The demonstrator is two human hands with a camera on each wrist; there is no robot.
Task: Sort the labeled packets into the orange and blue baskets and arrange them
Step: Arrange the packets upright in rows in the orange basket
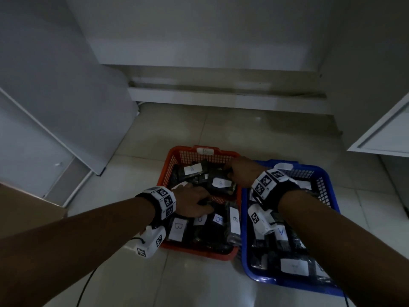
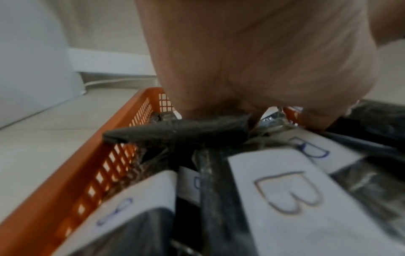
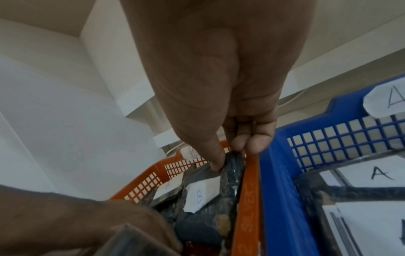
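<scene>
Here, both hands reach into the orange basket (image 1: 177,159) on the floor. Right hand (image 1: 242,170): thumb and fingers (image 3: 217,161) pinching a B packet (image 1: 219,185). Left hand (image 1: 192,201): fingers gripping another dark packet (image 2: 177,130). Blue basket (image 1: 245,258) alongside, touching.

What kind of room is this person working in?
Probably a storeroom or utility corner indoors. The orange basket and blue basket sit on a pale tiled floor, in front of white cabinets with an open door.
</scene>
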